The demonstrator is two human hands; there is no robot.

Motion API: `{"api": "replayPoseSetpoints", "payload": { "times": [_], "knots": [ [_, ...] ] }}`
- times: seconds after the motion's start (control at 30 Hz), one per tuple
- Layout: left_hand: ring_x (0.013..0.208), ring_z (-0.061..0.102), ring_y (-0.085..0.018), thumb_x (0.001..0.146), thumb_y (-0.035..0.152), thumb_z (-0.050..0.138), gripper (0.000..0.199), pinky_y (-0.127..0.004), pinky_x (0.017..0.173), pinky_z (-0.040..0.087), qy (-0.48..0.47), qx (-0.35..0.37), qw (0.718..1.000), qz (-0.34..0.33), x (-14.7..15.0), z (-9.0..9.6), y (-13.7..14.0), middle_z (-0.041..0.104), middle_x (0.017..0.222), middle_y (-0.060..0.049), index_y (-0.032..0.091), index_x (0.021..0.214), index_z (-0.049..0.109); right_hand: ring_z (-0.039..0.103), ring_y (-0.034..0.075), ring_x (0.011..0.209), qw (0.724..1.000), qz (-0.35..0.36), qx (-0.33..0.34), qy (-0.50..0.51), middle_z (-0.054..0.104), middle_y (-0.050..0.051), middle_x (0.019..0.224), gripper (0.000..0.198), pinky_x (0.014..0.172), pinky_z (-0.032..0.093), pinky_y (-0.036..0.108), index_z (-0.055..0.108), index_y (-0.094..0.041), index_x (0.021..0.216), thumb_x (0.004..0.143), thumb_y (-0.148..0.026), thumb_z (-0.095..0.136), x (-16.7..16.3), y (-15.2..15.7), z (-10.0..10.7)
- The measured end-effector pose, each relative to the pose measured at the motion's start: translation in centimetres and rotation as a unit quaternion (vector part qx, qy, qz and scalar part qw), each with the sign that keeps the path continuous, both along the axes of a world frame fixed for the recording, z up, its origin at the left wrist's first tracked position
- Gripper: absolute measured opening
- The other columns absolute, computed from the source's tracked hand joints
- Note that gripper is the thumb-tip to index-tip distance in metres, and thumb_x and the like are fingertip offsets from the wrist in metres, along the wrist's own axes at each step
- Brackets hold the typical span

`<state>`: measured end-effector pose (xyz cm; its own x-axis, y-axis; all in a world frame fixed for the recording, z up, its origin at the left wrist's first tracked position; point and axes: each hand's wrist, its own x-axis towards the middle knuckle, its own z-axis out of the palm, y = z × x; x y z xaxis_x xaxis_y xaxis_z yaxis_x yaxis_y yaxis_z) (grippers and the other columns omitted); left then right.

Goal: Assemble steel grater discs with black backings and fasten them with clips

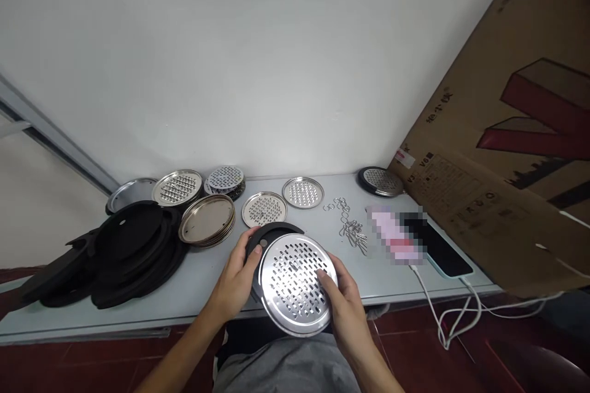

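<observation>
My right hand (343, 301) grips a round silver perforated metal disc, like a grater plate (299, 282), with the thumb on its face. My left hand (237, 276) is closed on a black round holder (275, 230), thumb on top near a small round hole. The disc overlaps the holder and hides much of it, so I cannot tell whether the two touch. Both are held over the table's front edge, above my lap. Just behind them lie two more perforated discs, one nearer (264, 209) and one farther (303, 193).
Black holders (129, 252) are piled at the left, beside stacked plain metal discs (206, 221) and perforated discs (177, 188). Small rings and hooks (354, 234) lie right of centre. Two phones with white cables (442, 249), a black-rimmed disc (380, 181) and a large carton (498, 166) are at the right.
</observation>
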<state>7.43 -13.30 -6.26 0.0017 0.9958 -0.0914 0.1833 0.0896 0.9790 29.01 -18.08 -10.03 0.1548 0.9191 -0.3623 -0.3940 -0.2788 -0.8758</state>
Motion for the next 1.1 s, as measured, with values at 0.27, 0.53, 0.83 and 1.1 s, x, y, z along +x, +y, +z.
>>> {"api": "replayPoseSetpoints", "payload": {
  "times": [0.27,0.53,0.83,1.1],
  "knots": [
    [0.147,0.039,-0.029,0.097,0.056,0.051,0.052,-0.044,0.123,0.027,0.027,0.05,0.998,0.02,1.2,-0.1,-1.3,0.05,0.154,-0.005,0.032,0.143,0.05,0.067,0.031,0.115,1.0,-0.02,-0.002,0.003,0.072,0.006,0.128,0.06,0.094,0.056,0.041,0.061,-0.028,0.134,0.081,-0.053,0.075,-0.3,-0.1,-1.4],
    [0.15,0.034,-0.03,0.097,0.058,0.048,0.056,-0.048,0.123,0.027,0.048,0.004,0.999,-0.024,3.4,-1.3,-3.5,0.04,0.16,-0.003,0.039,0.149,0.041,0.05,0.03,0.138,0.997,-0.038,0.038,-0.061,0.059,0.003,0.146,0.055,0.116,0.039,0.044,0.059,-0.03,0.136,0.085,-0.049,0.069,-0.8,0.6,-1.6],
    [0.144,0.042,-0.032,0.094,0.056,0.056,0.058,-0.05,0.12,0.034,0.036,-0.013,0.999,-0.033,2.7,-2.2,-3.3,0.045,0.156,-0.005,0.039,0.148,0.041,0.044,0.03,0.143,0.988,-0.017,0.067,-0.139,0.053,0.004,0.152,0.061,0.118,0.037,0.042,0.057,-0.03,0.14,0.084,-0.046,0.072,-1.1,0.5,-0.1],
    [0.141,0.047,-0.032,0.095,0.054,0.056,0.061,-0.046,0.116,0.042,-0.108,-0.063,0.992,-0.022,2.1,-3.6,-1.8,0.05,0.153,-0.01,0.025,0.147,0.044,0.055,0.032,0.134,0.998,0.043,0.014,0.042,0.063,0.008,0.142,0.066,0.112,0.044,0.046,0.059,-0.025,0.138,0.078,-0.045,0.08,0.0,1.3,-0.7]
  ]
}}
